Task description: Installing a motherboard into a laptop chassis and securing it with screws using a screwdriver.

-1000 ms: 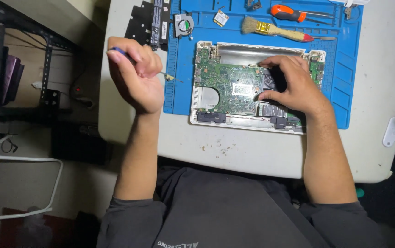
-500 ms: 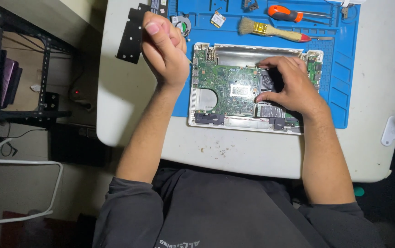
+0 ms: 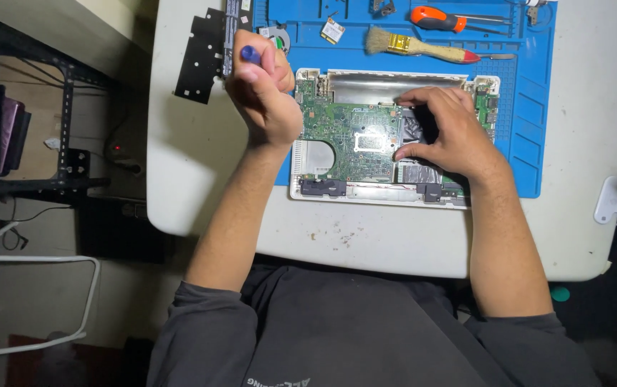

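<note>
Item: opened white laptop base w/ green circuit board on blue work mat. L hand fisted round blue-tipped tool; R hand spread, pressing board — I'd keep that brace firm.

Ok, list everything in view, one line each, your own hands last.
opened laptop base: one, white shell with green circuit board, on the mat
work mat: one, blue, on the table
table: one, white
brush: one, tan bristles with red-tipped handle, top of mat
screwdriver: one, orange and black, above the brush
fan: one, grey, top left of mat
small card: one, beside the fan
black panel: one, table's left edge
left hand: holds a blue-handled tool
right hand: rests on the laptop base
</note>
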